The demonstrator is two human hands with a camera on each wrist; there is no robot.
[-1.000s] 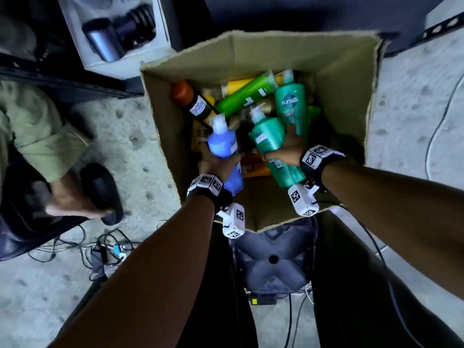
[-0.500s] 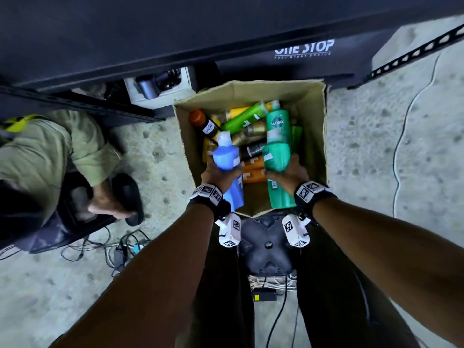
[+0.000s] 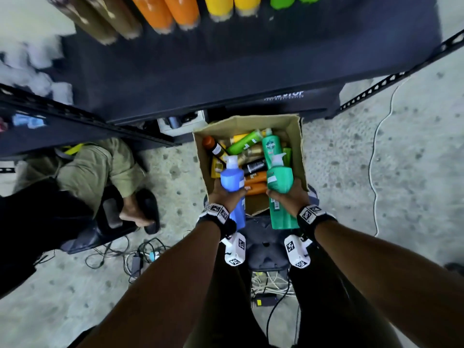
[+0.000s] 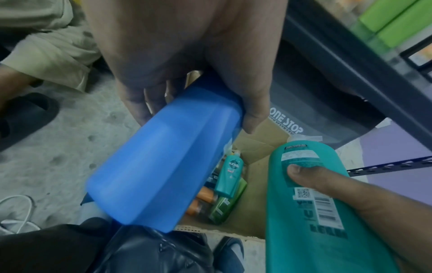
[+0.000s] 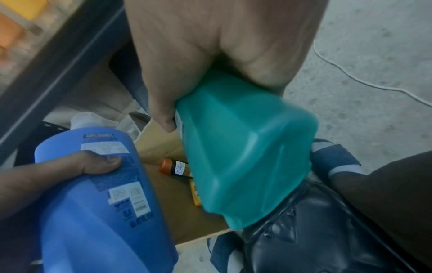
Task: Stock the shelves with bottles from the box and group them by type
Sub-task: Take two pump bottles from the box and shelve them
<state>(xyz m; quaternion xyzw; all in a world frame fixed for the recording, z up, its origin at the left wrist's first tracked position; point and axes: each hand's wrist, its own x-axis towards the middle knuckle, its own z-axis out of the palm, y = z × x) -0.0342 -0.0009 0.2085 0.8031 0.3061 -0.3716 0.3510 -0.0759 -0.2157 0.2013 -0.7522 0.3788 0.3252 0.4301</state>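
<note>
My left hand (image 3: 227, 197) grips a blue pump bottle (image 3: 233, 180) round its middle, held above the near edge of the cardboard box (image 3: 296, 136). My right hand (image 3: 288, 197) grips a teal pump bottle (image 3: 280, 187) beside it. In the left wrist view the blue bottle (image 4: 163, 166) fills the centre under my left hand (image 4: 187, 88), with the teal bottle (image 4: 315, 212) at the right. In the right wrist view my right hand (image 5: 210, 73) wraps the teal bottle (image 5: 245, 157). The box holds several more bottles: green, orange, teal, black.
A dark shelf (image 3: 226, 71) stands behind the box, with brown, orange, yellow and green bottles (image 3: 175, 11) grouped in a row at its top. A seated person's leg (image 3: 95, 169) and sandal are at the left. Cables (image 3: 140, 254) lie on the concrete floor. A black stool (image 3: 266, 249) is under my arms.
Both hands have lifted the blue and teal bottles up out of the box and toward me. The view has pulled back and up, bringing the stocked shelf into sight.
</note>
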